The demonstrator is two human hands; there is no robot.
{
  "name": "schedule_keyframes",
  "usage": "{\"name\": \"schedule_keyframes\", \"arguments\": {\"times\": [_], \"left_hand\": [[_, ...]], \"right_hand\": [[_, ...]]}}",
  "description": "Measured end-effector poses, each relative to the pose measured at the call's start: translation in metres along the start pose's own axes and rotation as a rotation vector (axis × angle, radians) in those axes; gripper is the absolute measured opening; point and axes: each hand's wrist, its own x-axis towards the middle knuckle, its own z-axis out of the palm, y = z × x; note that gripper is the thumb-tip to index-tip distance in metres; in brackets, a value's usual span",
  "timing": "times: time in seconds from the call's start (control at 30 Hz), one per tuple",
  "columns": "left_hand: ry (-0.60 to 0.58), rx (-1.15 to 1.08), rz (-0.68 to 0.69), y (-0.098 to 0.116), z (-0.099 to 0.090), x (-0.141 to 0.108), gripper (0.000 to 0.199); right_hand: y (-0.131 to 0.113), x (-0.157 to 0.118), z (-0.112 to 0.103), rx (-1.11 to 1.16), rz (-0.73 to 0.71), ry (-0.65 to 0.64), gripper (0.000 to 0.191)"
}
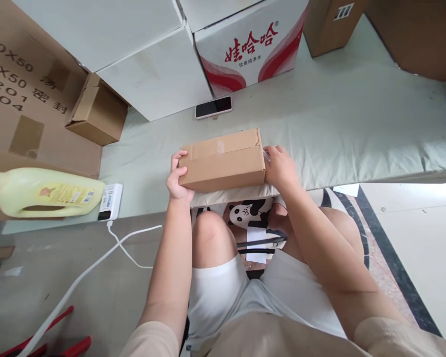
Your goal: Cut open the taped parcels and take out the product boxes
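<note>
A long brown cardboard box (223, 166) lies near the front edge of the cloth-covered table, a strip of clear tape across the seam on its top. My left hand (179, 181) is wrapped round its left end, thumb and fingers pressed on the cardboard. At the opposite end, my right hand (281, 167) is closed with its fingers against the box's end face. A thin pale object (266, 155) shows partly between those fingers and the box; its kind is hidden by the hand.
Behind the box lies a phone (213, 107), in front of a white-and-red carton (250, 52) and white cartons (159, 74). A small brown box (98, 110), a yellow bottle (48, 192) and a white power bank (110, 202) with a cable (85, 270) are at left.
</note>
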Motion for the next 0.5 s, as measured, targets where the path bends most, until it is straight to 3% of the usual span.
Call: {"name": "schedule_keyframes", "arguments": {"times": [0.27,0.5], "left_hand": [[-0.093,0.000,0.049,-0.011,-0.003,0.009,0.034],[-0.157,-0.038,0.127,-0.019,-0.015,0.008,0.040]], "right_hand": [[-0.001,0.005,-0.008,0.123,0.011,0.144,0.039],[0.003,0.009,0.009,0.259,-0.125,0.342,0.033]]}}
